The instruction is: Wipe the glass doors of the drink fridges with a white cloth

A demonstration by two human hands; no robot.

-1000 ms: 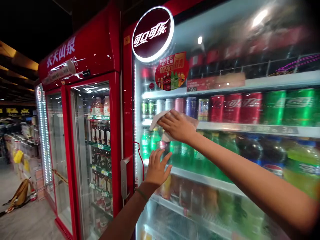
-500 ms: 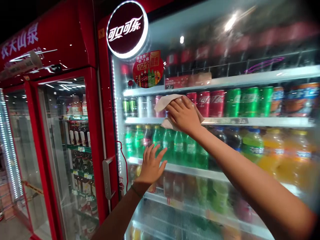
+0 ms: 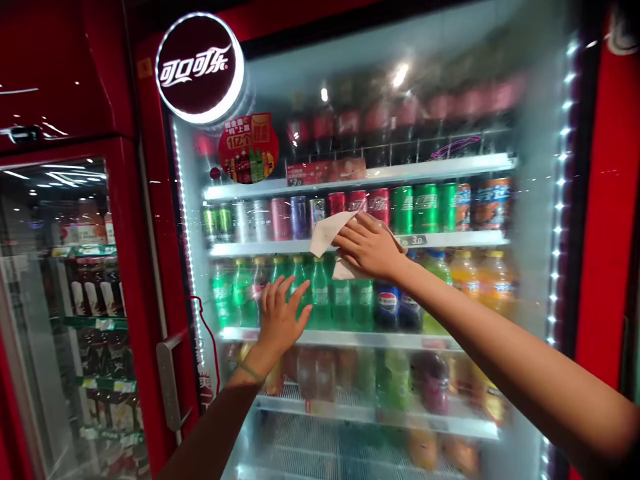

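Note:
My right hand (image 3: 370, 248) presses a pale cloth (image 3: 326, 233) against the glass door (image 3: 280, 73) of a drinks fridge. The cloth sticks out past the fingertips and below the palm, in front of the can shelf. Lower and to the left, my left hand (image 3: 284, 313) is open with its fingers spread and holds nothing. It is at the glass before a row of green bottles (image 3: 320, 293); whether it touches the pane I cannot tell. Behind the right hand stand red cans (image 3: 379, 205) and green cans (image 3: 426, 207), partly covered by the hand and cloth.
A grey door handle (image 3: 170, 383) stands out at the fridge's left edge. A lit round sign (image 3: 200, 67) juts out at the top left, above a round red sticker (image 3: 249, 148) on the glass. Another red fridge (image 3: 120, 200) adjoins on the left.
The view has turned right, bringing the fridge's right edge into sight. My right hand and the cloth have slid right across the glass. My left hand has also shifted slightly right against the shelves.

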